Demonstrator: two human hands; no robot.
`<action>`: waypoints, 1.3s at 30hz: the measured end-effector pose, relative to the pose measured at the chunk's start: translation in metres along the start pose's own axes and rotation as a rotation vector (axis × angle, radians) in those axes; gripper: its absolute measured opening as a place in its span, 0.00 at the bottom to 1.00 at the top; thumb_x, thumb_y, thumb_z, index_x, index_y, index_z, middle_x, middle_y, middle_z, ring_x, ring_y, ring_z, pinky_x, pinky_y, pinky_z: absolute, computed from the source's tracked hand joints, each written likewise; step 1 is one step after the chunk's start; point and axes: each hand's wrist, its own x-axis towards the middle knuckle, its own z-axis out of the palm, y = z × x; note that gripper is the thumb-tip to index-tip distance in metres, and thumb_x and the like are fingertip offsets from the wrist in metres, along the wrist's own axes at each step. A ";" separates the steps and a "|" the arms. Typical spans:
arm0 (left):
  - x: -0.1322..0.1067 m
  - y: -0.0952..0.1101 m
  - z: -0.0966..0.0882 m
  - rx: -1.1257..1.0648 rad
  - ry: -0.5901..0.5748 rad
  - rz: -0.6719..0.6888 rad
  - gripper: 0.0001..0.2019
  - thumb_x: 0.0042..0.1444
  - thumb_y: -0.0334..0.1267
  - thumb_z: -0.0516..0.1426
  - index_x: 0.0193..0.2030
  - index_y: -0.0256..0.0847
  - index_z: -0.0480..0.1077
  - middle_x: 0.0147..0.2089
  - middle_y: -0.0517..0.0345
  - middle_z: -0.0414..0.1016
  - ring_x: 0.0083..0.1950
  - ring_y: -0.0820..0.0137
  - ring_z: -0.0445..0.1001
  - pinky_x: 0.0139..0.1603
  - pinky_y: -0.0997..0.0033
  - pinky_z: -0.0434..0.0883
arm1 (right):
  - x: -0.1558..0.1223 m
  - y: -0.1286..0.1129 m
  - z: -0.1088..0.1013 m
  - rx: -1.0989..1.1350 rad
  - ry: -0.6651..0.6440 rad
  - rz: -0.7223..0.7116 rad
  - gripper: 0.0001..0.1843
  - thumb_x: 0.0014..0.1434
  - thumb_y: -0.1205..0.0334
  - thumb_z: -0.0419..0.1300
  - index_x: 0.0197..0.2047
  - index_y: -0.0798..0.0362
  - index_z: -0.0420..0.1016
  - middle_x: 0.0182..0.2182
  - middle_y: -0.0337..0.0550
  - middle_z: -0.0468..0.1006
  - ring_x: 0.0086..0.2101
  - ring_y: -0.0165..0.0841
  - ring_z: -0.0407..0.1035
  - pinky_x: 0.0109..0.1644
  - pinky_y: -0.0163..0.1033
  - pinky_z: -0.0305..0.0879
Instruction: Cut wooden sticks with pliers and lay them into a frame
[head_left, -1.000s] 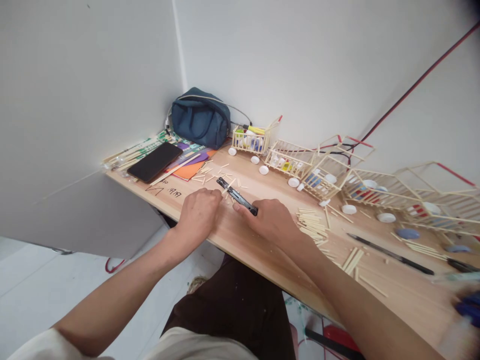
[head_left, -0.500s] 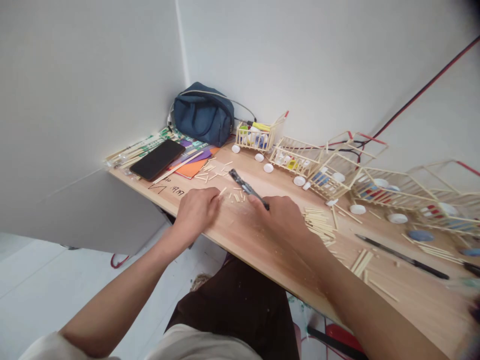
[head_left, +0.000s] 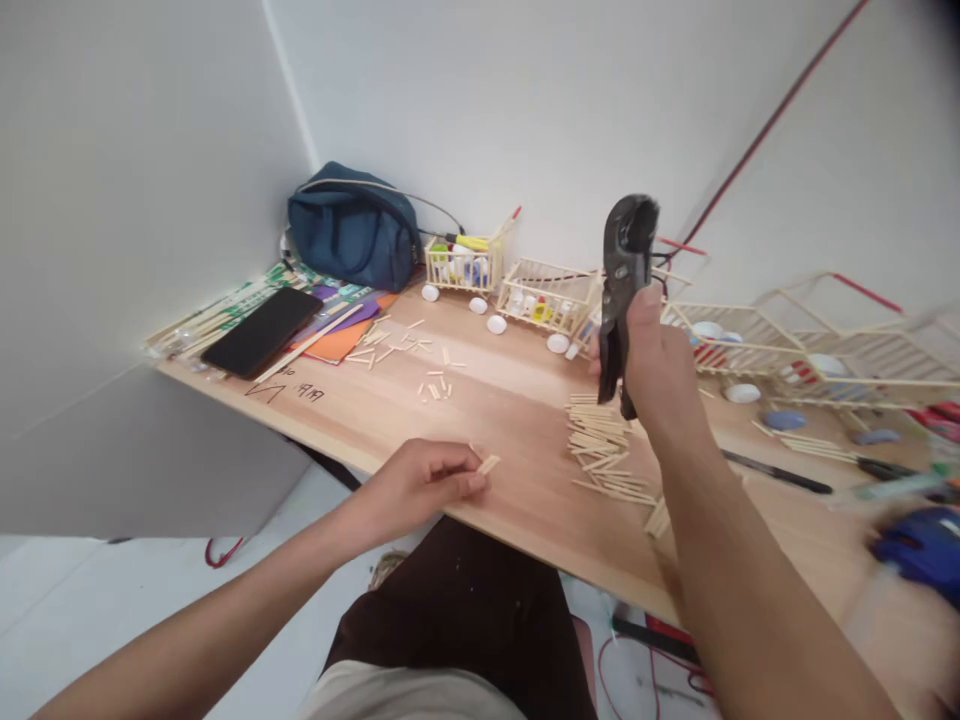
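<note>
My left hand [head_left: 427, 485] is near the table's front edge, its fingers pinched on a couple of short wooden stick pieces [head_left: 489, 465]. My right hand [head_left: 656, 355] is raised over the table, wrapped round the handles of black pliers [head_left: 627, 265] whose jaws point upward. Below and beside the right hand lies a pile of cut wooden sticks [head_left: 600, 440]. Small stick bits [head_left: 435, 386] are scattered on the tabletop beyond my left hand, with longer pieces farther back.
Small stick-built carts [head_left: 463, 265] with white wheels line the wall, loaded with colourful items. A dark phone [head_left: 261, 332], orange paper [head_left: 337, 343] and a blue bag [head_left: 356, 225] are at the left. A pen [head_left: 780, 472] and a blue object [head_left: 919, 550] lie at the right.
My right hand has lifted the pliers up and to the right, away from the stick bits. My left hand has drawn back toward the table's front edge with stick pieces. The view has shifted right.
</note>
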 end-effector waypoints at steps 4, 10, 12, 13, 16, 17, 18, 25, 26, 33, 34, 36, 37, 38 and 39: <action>0.014 -0.002 0.000 0.350 0.220 0.083 0.14 0.61 0.42 0.54 0.29 0.37 0.72 0.28 0.60 0.72 0.31 0.73 0.68 0.33 0.75 0.63 | 0.015 0.002 -0.024 0.145 0.118 0.060 0.44 0.58 0.27 0.33 0.33 0.55 0.75 0.25 0.51 0.77 0.27 0.38 0.74 0.26 0.38 0.64; 0.054 0.023 0.004 0.642 0.324 0.357 0.08 0.59 0.37 0.56 0.35 0.38 0.77 0.33 0.56 0.78 0.36 0.71 0.72 0.38 0.73 0.64 | 0.026 0.005 -0.072 0.535 0.300 0.009 0.38 0.64 0.37 0.28 0.25 0.53 0.66 0.28 0.50 0.75 0.32 0.33 0.75 0.29 0.35 0.64; 0.076 0.031 0.014 0.699 0.235 0.395 0.07 0.58 0.35 0.58 0.35 0.38 0.77 0.32 0.57 0.78 0.33 0.72 0.72 0.37 0.74 0.64 | 0.025 0.011 -0.084 0.624 0.342 -0.046 0.36 0.64 0.38 0.28 0.23 0.52 0.64 0.26 0.48 0.73 0.30 0.32 0.73 0.29 0.35 0.64; 0.089 0.033 0.021 0.733 0.198 0.418 0.06 0.58 0.35 0.58 0.34 0.38 0.77 0.33 0.56 0.78 0.33 0.72 0.73 0.36 0.74 0.64 | 0.024 0.014 -0.088 0.663 0.376 -0.078 0.36 0.63 0.37 0.29 0.23 0.51 0.63 0.25 0.46 0.71 0.28 0.31 0.72 0.28 0.35 0.64; 0.127 0.035 0.041 0.864 0.126 0.453 0.06 0.57 0.33 0.59 0.32 0.37 0.77 0.33 0.54 0.79 0.35 0.68 0.74 0.38 0.72 0.64 | 0.027 0.024 -0.092 0.803 0.496 -0.143 0.34 0.58 0.29 0.38 0.20 0.48 0.59 0.20 0.41 0.68 0.22 0.30 0.67 0.23 0.37 0.64; 0.138 0.034 0.047 0.903 0.109 0.444 0.06 0.57 0.32 0.59 0.32 0.36 0.77 0.33 0.53 0.79 0.36 0.67 0.74 0.38 0.71 0.64 | 0.028 0.027 -0.091 0.841 0.512 -0.145 0.34 0.57 0.27 0.40 0.19 0.48 0.59 0.19 0.40 0.66 0.21 0.30 0.65 0.21 0.38 0.64; 0.147 0.033 0.052 0.935 0.092 0.438 0.06 0.57 0.32 0.58 0.31 0.36 0.77 0.33 0.52 0.78 0.36 0.67 0.74 0.38 0.70 0.64 | 0.030 0.028 -0.089 0.861 0.520 -0.139 0.34 0.56 0.26 0.41 0.18 0.47 0.58 0.18 0.39 0.65 0.19 0.30 0.64 0.19 0.38 0.63; 0.165 0.025 0.065 0.971 0.048 0.419 0.08 0.60 0.33 0.56 0.33 0.37 0.76 0.35 0.52 0.77 0.38 0.66 0.72 0.42 0.68 0.65 | 0.037 0.033 -0.081 0.840 0.520 -0.145 0.35 0.56 0.27 0.42 0.20 0.50 0.63 0.20 0.38 0.67 0.19 0.27 0.65 0.22 0.35 0.66; 0.162 0.024 0.065 0.960 0.059 0.421 0.08 0.60 0.34 0.56 0.34 0.37 0.76 0.35 0.52 0.77 0.38 0.66 0.72 0.42 0.67 0.65 | 0.037 0.033 -0.080 0.828 0.524 -0.148 0.36 0.56 0.27 0.41 0.20 0.51 0.63 0.21 0.38 0.67 0.19 0.27 0.65 0.23 0.35 0.66; 0.123 0.021 0.071 0.949 -0.018 0.544 0.18 0.53 0.48 0.63 0.45 0.38 0.72 0.44 0.51 0.72 0.47 0.61 0.65 0.48 0.64 0.65 | 0.037 0.036 -0.077 0.816 0.493 -0.158 0.38 0.58 0.28 0.39 0.20 0.52 0.65 0.21 0.41 0.68 0.21 0.27 0.67 0.25 0.36 0.67; 0.119 0.021 0.073 0.971 -0.054 0.552 0.19 0.51 0.49 0.64 0.44 0.38 0.71 0.44 0.51 0.72 0.47 0.61 0.65 0.47 0.64 0.65 | 0.037 0.035 -0.076 0.826 0.489 -0.148 0.38 0.58 0.28 0.39 0.21 0.53 0.66 0.21 0.41 0.68 0.21 0.27 0.67 0.25 0.36 0.67; 0.114 0.021 0.078 1.018 -0.089 0.549 0.18 0.50 0.46 0.65 0.43 0.38 0.70 0.43 0.52 0.71 0.46 0.61 0.64 0.47 0.64 0.65 | 0.035 0.034 -0.075 0.830 0.476 -0.113 0.39 0.57 0.27 0.39 0.21 0.53 0.67 0.20 0.42 0.68 0.21 0.28 0.67 0.25 0.36 0.68; 0.113 0.022 0.080 1.036 -0.090 0.536 0.16 0.50 0.44 0.65 0.42 0.38 0.69 0.42 0.53 0.71 0.46 0.61 0.64 0.46 0.64 0.65 | 0.035 0.034 -0.075 0.823 0.469 -0.095 0.40 0.56 0.26 0.38 0.20 0.53 0.67 0.20 0.41 0.67 0.21 0.29 0.67 0.25 0.37 0.68; 0.114 0.022 0.082 1.051 -0.086 0.519 0.15 0.51 0.42 0.65 0.41 0.38 0.68 0.42 0.53 0.71 0.46 0.62 0.64 0.45 0.64 0.64 | 0.034 0.034 -0.074 0.812 0.460 -0.080 0.40 0.55 0.25 0.38 0.20 0.52 0.67 0.19 0.41 0.66 0.21 0.30 0.68 0.24 0.37 0.68; 0.115 0.023 0.084 1.060 -0.078 0.502 0.13 0.53 0.41 0.64 0.40 0.38 0.68 0.41 0.53 0.71 0.45 0.62 0.64 0.45 0.64 0.64 | 0.034 0.035 -0.074 0.799 0.455 -0.072 0.40 0.54 0.24 0.38 0.20 0.52 0.68 0.18 0.41 0.66 0.21 0.31 0.68 0.23 0.37 0.67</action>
